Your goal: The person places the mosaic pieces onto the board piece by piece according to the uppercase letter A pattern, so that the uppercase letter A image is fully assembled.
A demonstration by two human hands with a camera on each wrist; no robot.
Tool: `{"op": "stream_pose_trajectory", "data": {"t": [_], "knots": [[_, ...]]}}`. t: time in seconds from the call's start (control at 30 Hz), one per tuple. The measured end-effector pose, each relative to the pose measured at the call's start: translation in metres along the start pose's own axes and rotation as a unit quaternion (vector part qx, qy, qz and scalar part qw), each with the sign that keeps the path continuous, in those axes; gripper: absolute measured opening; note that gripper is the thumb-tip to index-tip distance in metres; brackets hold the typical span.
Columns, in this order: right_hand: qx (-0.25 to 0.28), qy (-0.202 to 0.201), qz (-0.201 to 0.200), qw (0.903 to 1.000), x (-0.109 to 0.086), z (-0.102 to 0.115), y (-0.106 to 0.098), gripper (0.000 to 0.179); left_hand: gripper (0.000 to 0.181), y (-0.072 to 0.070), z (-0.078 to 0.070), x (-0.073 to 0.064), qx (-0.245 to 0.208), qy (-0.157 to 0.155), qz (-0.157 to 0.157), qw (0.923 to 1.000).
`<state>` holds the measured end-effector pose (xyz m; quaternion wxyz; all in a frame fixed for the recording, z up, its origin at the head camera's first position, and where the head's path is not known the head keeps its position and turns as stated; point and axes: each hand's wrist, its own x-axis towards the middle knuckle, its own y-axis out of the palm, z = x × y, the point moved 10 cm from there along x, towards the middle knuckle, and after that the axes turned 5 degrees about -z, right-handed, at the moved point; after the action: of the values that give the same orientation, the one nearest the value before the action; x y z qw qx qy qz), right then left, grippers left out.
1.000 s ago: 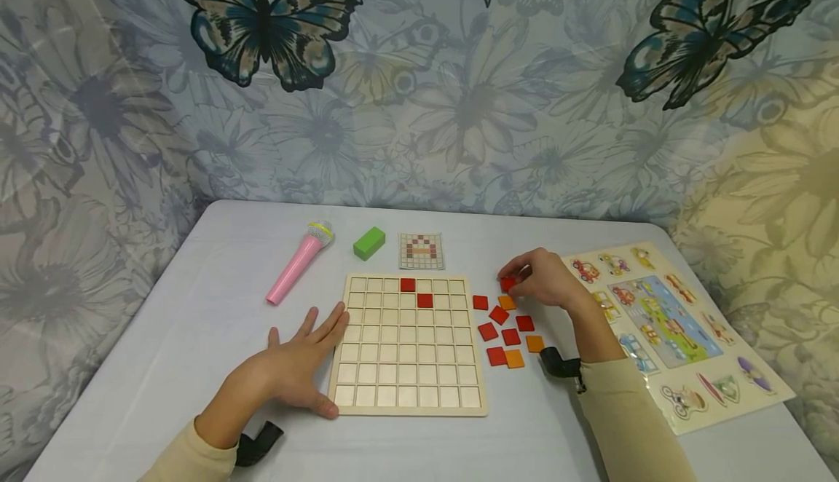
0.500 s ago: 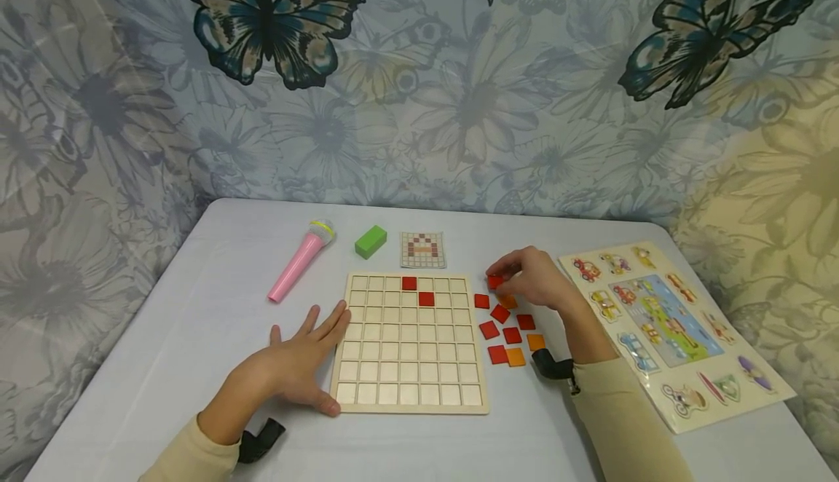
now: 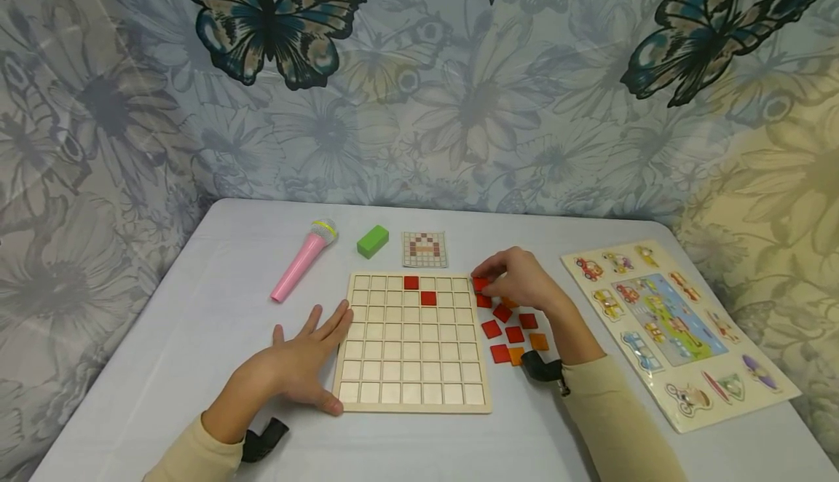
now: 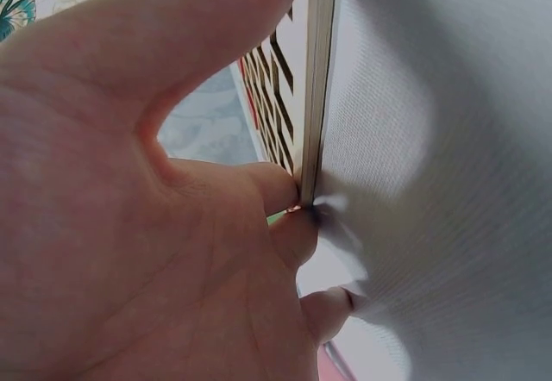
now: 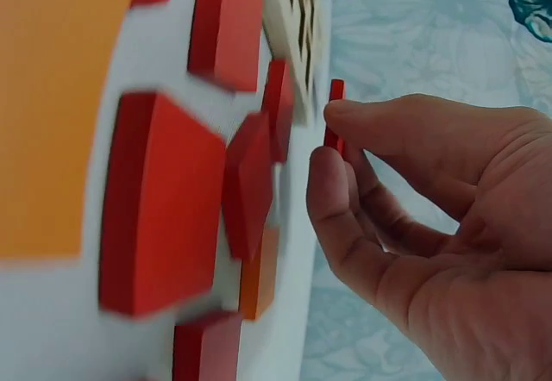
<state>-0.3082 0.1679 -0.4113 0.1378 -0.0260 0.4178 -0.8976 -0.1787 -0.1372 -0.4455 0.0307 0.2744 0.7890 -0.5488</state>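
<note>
A pale wooden grid board [image 3: 411,373] lies mid-table, with one red tile [image 3: 411,282] in its top row and another red tile [image 3: 428,298] a row lower, one column to the right. My left hand [image 3: 298,369] is spread at the board's left side; thumb and fingertips touch its edge, as the left wrist view also shows. Thumb and finger of my right hand [image 3: 524,278] pinch a red square tile [image 5: 336,122], held just off the board's upper right corner. Below that hand lie loose red tiles [image 3: 500,353] and orange tiles [image 3: 538,341].
Behind the board are a small pattern card [image 3: 424,250], a green block [image 3: 373,242] and a pink toy microphone [image 3: 300,267]. A picture puzzle board [image 3: 675,322] lies at the right, beside my right forearm. A patterned cloth [image 3: 472,103] hangs behind the table.
My right hand has moved left with the pinched red tile, from over the loose tiles to the board's upper right corner. My left hand stays at the board's left edge.
</note>
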Motion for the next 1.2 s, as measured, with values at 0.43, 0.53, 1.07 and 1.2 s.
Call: {"op": "stream_pose_trajectory", "data": {"t": [0.43, 0.53, 1.07, 1.2], "knots": [[0.032, 0.013, -0.003, 0.9994, 0.004, 0.031, 0.018, 0.024, 0.141, 0.0, 0.001, 0.0, 0.005, -0.002, 0.005, 1.0], [0.044, 0.024, -0.005, 0.9987, 0.005, 0.034, 0.023, 0.025, 0.141, 0.001, 0.002, -0.001, 0.007, -0.005, 0.004, 1.0], [0.062, -0.002, 0.008, 0.9981, 0.014, 0.065, 0.05, 0.023, 0.141, -0.002, -0.001, -0.001, 0.002, 0.011, -0.002, 0.9999], [0.048, -0.012, 0.012, 0.9987, 0.016, 0.074, 0.056, 0.021, 0.14, -0.002, -0.002, -0.001, 0.002, 0.009, 0.002, 1.0]]}}
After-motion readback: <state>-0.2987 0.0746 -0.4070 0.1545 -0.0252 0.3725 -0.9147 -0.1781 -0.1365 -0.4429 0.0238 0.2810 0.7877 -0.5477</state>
